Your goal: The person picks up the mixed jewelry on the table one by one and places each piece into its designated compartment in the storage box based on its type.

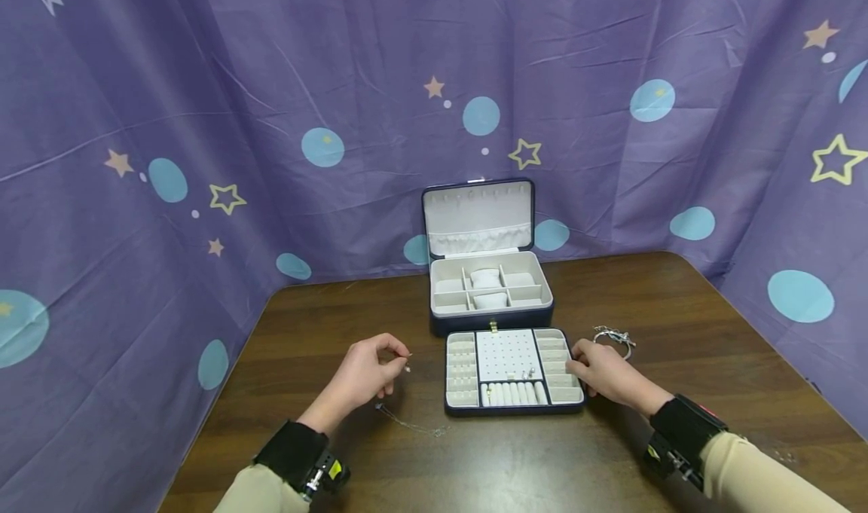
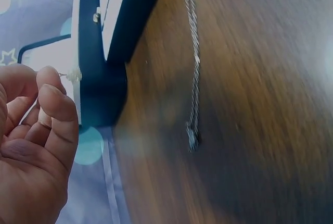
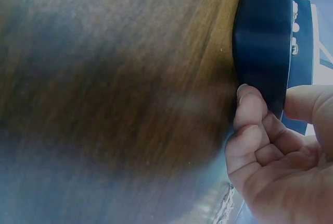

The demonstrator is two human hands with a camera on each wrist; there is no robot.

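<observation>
My left hand (image 1: 362, 374) is raised over the table, left of a navy jewelry tray (image 1: 515, 411). Between thumb and index fingertip it pinches a small earring (image 2: 74, 74), whose pale ornament and thin post show in the left wrist view. Below that hand a silver chain necklace (image 1: 414, 426) lies on the wood. My right hand (image 1: 613, 374) grips the tray's right edge, thumb at the top rim and curled fingers (image 3: 248, 107) against the dark side wall. Small earrings (image 1: 529, 374) sit at the lower right of the tray's white perforated panel, above the ring rolls (image 1: 511, 394).
Behind the tray stands the open jewelry box (image 1: 491, 321), its lid (image 1: 480, 212) upright and small cushions in its compartments. Silver bracelets (image 1: 615, 337) lie just beyond my right hand. A purple curtain (image 1: 380, 68) hangs around the brown table (image 1: 325, 309). Tiny clear bits (image 1: 783, 456) lie near the right forearm.
</observation>
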